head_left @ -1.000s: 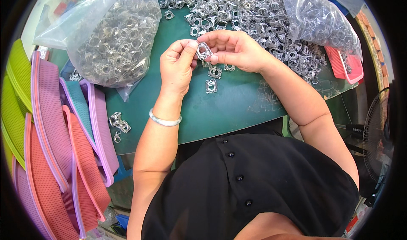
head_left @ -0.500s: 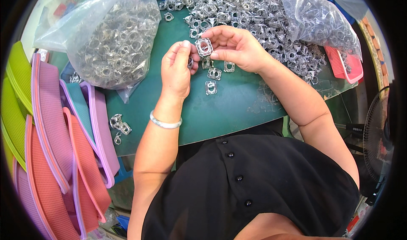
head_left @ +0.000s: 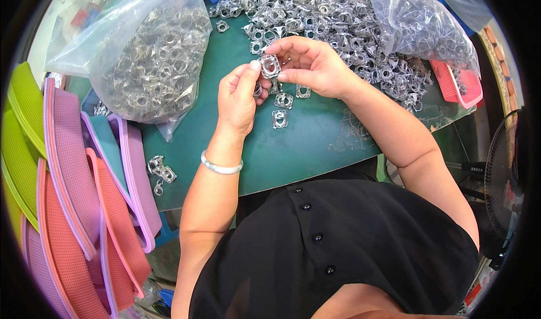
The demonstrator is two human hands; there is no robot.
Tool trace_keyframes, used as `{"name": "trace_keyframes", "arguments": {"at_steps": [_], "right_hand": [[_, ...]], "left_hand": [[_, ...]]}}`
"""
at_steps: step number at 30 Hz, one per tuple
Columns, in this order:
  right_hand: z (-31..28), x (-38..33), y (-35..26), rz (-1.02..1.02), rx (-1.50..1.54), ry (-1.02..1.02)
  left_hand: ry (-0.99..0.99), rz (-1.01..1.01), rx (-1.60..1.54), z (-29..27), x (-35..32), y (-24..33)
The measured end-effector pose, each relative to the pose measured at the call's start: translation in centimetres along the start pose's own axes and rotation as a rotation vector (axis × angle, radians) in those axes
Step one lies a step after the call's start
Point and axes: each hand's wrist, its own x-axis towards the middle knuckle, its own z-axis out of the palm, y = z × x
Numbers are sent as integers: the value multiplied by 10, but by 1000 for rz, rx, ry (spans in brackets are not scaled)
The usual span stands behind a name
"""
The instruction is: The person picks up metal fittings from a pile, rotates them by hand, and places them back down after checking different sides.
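Observation:
Between my two hands, above the table, is a small square silver metal part (head_left: 270,65) with a round hole. My right hand (head_left: 315,68) pinches its right side between thumb and fingers. My left hand (head_left: 239,94) is closed, its thumb tip against the part's left edge; another dark ring-like piece (head_left: 258,90) shows in its curled fingers. Just below the hands several similar parts lie on the table, among them a square frame (head_left: 279,119), one above it (head_left: 284,100) and one by my right hand (head_left: 303,91).
A green table (head_left: 276,155) carries a large heap of silver parts (head_left: 315,15) at the far side. A clear bag of parts (head_left: 160,60) stands left, another bag (head_left: 425,29) right over a pink basket (head_left: 459,85). Colourful baskets (head_left: 70,155) stack at left; a fan (head_left: 501,172) stands right.
My left hand has shifted slightly right and its thumb now touches the held part. That part is turned a little, and its hole appears more open. The view has shifted slightly.

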Motion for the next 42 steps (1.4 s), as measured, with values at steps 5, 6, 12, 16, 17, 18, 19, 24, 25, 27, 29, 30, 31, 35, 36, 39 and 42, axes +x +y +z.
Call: {"name": "trace_keyframes", "arguments": {"at_steps": [5, 6, 12, 16, 17, 18, 19, 24, 25, 27, 29, 30, 31, 35, 36, 39, 42], "right_hand": [[2, 1, -3, -8, 21, 4], [2, 1, -3, -7, 21, 5], [3, 1, -3, -10, 14, 11], [4, -1, -1, -60, -152, 27], [4, -1, -1, -87, -218, 34], [5, -2, -1, -114, -269, 28], [5, -2, -1, -140, -319, 22], [5, -2, -2, -164, -318, 24], [4, -1, -2, -155, -311, 37], [4, -1, -2, -141, -299, 55], [4, -1, -2, -130, -288, 64], [4, -1, -2, -123, -293, 67], [4, -1, -3, -115, -298, 70], [1, 0, 2, -117, -360, 74], [0, 0, 2, -119, -406, 81], [-4, 1, 2, -183, -595, 83], [-6, 2, 2, -321, -834, 45]], "left_hand": [[9, -13, -14, 1, 0, 1], [5, -12, -17, 1, 0, 1], [-10, -10, -36, 0, 0, -1], [-36, -80, 52, 0, -1, 1], [-34, -91, 62, 1, -1, 1], [-31, -102, 73, 1, -1, 1], [-42, -96, 45, 1, -1, 1], [-90, 16, 0, 1, 0, -4], [-101, 35, 0, 2, 0, -4], [-122, 72, 0, 2, 0, -5], [-111, 110, 14, 5, -1, -4], [-106, 130, 20, 7, -1, -4], [-109, 137, 25, 7, -1, -3], [-113, 155, 43, 7, 0, -4], [-110, 156, 48, 6, 0, -5], [-102, 36, -230, -2, 4, -4], [-102, -1, -394, -6, 6, -1]]}}
